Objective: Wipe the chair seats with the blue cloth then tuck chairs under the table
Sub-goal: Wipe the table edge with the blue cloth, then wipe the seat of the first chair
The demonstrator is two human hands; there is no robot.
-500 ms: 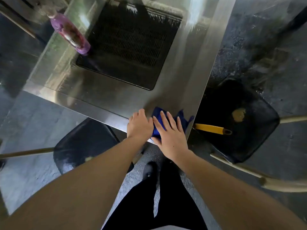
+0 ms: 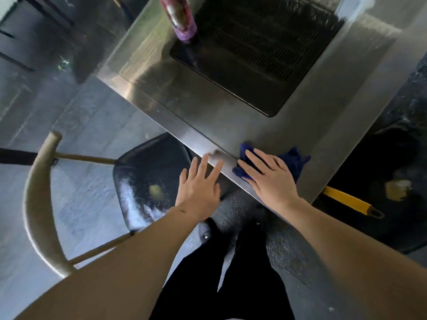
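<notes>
Two chair seats show, each with a yellowish smear: the left chair seat point(image 2: 147, 181) and right chair seat point(image 2: 392, 185). One blue cloth point(image 2: 293, 160) lies at the steel table point(image 2: 231, 125) edge under my flat, open right hand point(image 2: 270, 179); my left hand point(image 2: 198, 185) hovers open, empty. I'd bunch the cloth firmly before lifting it, I judge.

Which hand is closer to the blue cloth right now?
Right. The right hand lies flat on the blue cloth at the table edge; the left hand is apart from it, spread over the chair side.
</notes>
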